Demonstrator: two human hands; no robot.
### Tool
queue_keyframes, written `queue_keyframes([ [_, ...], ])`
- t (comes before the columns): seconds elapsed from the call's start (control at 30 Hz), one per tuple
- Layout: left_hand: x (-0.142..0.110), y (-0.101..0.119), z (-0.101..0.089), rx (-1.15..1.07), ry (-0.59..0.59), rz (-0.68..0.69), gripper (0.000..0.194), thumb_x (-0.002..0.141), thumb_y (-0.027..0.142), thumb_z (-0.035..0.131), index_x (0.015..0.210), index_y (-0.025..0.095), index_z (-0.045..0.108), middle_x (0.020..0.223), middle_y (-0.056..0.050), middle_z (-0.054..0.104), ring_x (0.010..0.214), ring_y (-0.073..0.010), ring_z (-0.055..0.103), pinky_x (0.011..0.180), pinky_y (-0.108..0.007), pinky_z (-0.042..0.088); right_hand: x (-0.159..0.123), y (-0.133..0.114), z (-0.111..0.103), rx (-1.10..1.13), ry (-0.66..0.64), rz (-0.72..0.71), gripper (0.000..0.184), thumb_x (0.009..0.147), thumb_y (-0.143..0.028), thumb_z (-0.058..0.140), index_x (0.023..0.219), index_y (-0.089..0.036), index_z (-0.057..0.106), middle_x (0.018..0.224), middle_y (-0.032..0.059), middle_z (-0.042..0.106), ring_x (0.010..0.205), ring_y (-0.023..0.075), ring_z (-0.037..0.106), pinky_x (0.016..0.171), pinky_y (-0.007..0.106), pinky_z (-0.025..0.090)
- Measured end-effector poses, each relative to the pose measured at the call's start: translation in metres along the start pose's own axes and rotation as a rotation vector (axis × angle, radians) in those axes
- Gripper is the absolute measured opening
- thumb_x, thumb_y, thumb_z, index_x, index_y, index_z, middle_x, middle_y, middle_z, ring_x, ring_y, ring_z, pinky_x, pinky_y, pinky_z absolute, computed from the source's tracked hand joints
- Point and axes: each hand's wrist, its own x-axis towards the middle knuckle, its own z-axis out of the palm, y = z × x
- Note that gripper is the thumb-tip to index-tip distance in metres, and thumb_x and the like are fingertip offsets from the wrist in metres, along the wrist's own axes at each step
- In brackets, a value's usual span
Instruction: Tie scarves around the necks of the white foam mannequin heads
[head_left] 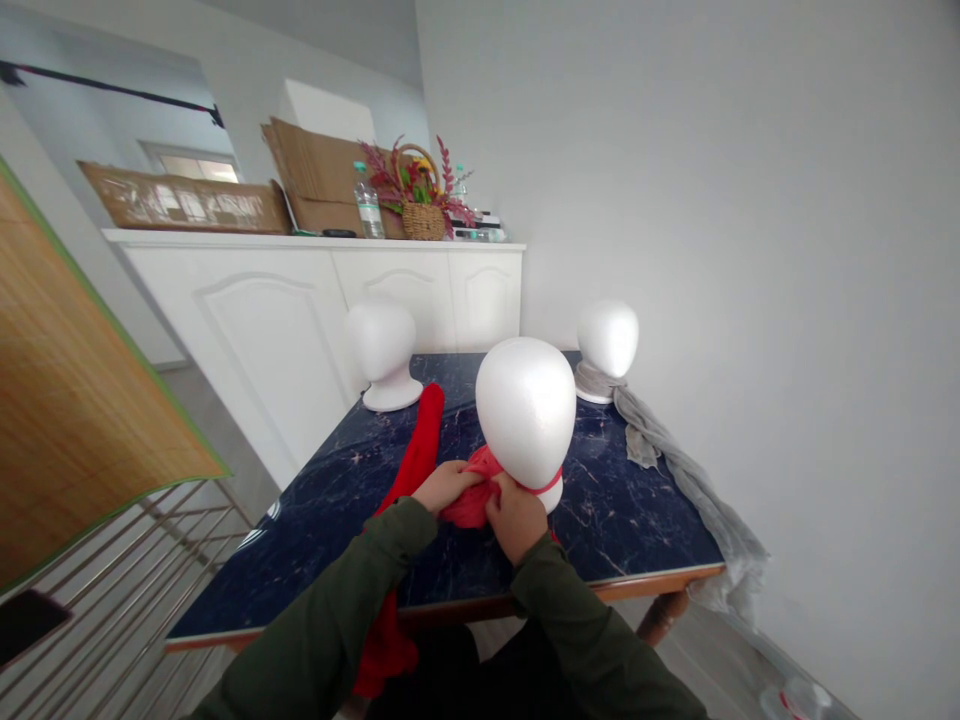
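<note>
Two bare hands gather a red scarf [469, 505] at the neck of a white foam mannequin head [526, 412] on a navy marble-pattern table [622, 500]. The left hand [444, 487] and right hand [516, 518] sit close together, fingers curled and closed on the bunched cloth just below the chin, with the fabric between and touching both palms. A narrow red band crosses the neck beside the right hand, while a long red length runs back across the tabletop and another falls over the near edge. Two more foam heads stand behind, one at the far left [384, 350] and one at the far right [607, 340], the latter trailing a grey scarf [675, 465] off the table.
</note>
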Motion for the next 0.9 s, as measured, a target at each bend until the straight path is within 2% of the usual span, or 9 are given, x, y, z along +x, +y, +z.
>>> queue_keyframes([
  [0.1, -0.008, 0.006, -0.004, 0.203, 0.103, 0.128, 0.017, 0.076, 0.027, 0.045, 0.067, 0.015, 0.054, 0.067, -0.005, 0.056, 0.071, -0.0200, 0.054, 0.069, -0.031, 0.040, 0.000, -0.001, 0.003, 0.015, 0.003, 0.008, 0.026, 0.083, -0.028, 0.039, 0.100, -0.018, 0.055, 0.077, 0.0077, 0.065, 0.066, 0.0192, 0.061, 0.059, 0.026, 0.039],
  [0.2, -0.019, 0.015, -0.008, 0.463, 0.176, 0.402, 0.011, 0.076, 0.021, 0.047, 0.078, 0.016, 0.057, 0.080, -0.008, 0.059, 0.086, -0.0223, 0.051, 0.084, -0.035, 0.035, 0.000, 0.000, 0.006, 0.082, 0.019, 0.030, 0.040, 0.083, -0.031, 0.040, 0.118, -0.012, 0.047, 0.091, 0.0136, 0.064, 0.075, 0.0230, 0.061, 0.064, 0.029, 0.043],
  [0.3, -0.026, 0.017, -0.004, 0.472, 0.150, 0.577, 0.015, 0.078, 0.015, 0.042, 0.084, 0.016, 0.057, 0.087, -0.008, 0.059, 0.088, -0.0199, 0.051, 0.085, -0.033, 0.035, 0.002, 0.003, 0.008, 0.189, 0.014, 0.021, 0.049, 0.082, -0.023, 0.040, 0.129, -0.011, 0.036, 0.101, 0.0149, 0.062, 0.080, 0.0239, 0.061, 0.069, 0.032, 0.044],
  [0.4, -0.029, 0.009, 0.004, 0.413, 0.162, 0.604, 0.017, 0.076, 0.010, 0.043, 0.084, 0.017, 0.056, 0.086, -0.005, 0.059, 0.085, -0.0181, 0.052, 0.081, -0.031, 0.038, 0.006, 0.006, 0.010, 0.346, 0.016, -0.056, 0.045, 0.079, -0.018, 0.040, 0.124, -0.017, 0.044, 0.106, 0.0107, 0.061, 0.088, 0.0217, 0.059, 0.076, 0.031, 0.044],
  [0.5, -0.034, 0.003, 0.009, 0.334, 0.246, 0.516, 0.015, 0.073, 0.012, 0.046, 0.085, 0.018, 0.054, 0.086, -0.004, 0.060, 0.081, -0.0180, 0.054, 0.076, -0.030, 0.040, 0.010, 0.009, 0.016, 0.552, 0.068, -0.059, 0.031, 0.077, -0.016, 0.040, 0.102, -0.019, 0.058, 0.093, 0.0062, 0.064, 0.083, 0.0187, 0.059, 0.076, 0.030, 0.044],
  [0.63, -0.045, 0.010, 0.013, 0.173, 0.355, 0.308, 0.018, 0.073, 0.020, 0.050, 0.091, 0.020, 0.052, 0.086, -0.003, 0.062, 0.080, -0.0175, 0.058, 0.071, -0.027, 0.042, 0.016, 0.012, 0.024, 0.807, 0.084, 0.038, 0.021, 0.073, -0.016, 0.041, 0.084, -0.019, 0.058, 0.080, 0.0021, 0.063, 0.074, 0.0166, 0.057, 0.072, 0.030, 0.043],
  [0.7, -0.050, 0.019, 0.014, 0.041, 0.325, 0.201, 0.016, 0.074, 0.027, 0.051, 0.089, 0.020, 0.053, 0.081, -0.002, 0.062, 0.073, -0.0170, 0.059, 0.066, -0.027, 0.042, 0.016, 0.013, 0.026, 0.907, 0.062, 0.069, 0.017, 0.070, -0.016, 0.042, 0.079, -0.019, 0.056, 0.075, 0.0008, 0.061, 0.072, 0.0158, 0.055, 0.070, 0.029, 0.043],
  [0.8, -0.058, 0.031, 0.014, -0.397, 0.074, -0.017, 0.027, 0.075, 0.042, 0.049, 0.088, 0.018, 0.052, 0.063, -0.001, 0.059, 0.051, -0.0135, 0.054, 0.050, -0.024, 0.039, 0.015, 0.010, 0.022, 1.042, 0.048, 0.125, 0.009, 0.068, -0.017, 0.043, 0.071, -0.019, 0.051, 0.067, -0.0011, 0.057, 0.065, 0.0139, 0.051, 0.065, 0.027, 0.042],
  [0.9, -0.071, 0.033, 0.015, -0.881, -0.310, -0.264, 0.047, 0.075, 0.059, 0.036, 0.085, 0.016, 0.051, 0.052, -0.001, 0.057, 0.038, -0.0113, 0.049, 0.039, -0.022, 0.034, 0.012, 0.007, 0.016, 1.185, -0.010, 0.208, 0.005, 0.069, -0.023, 0.047, 0.066, -0.019, 0.048, 0.060, -0.0017, 0.054, 0.059, 0.0129, 0.048, 0.060, 0.026, 0.041],
])
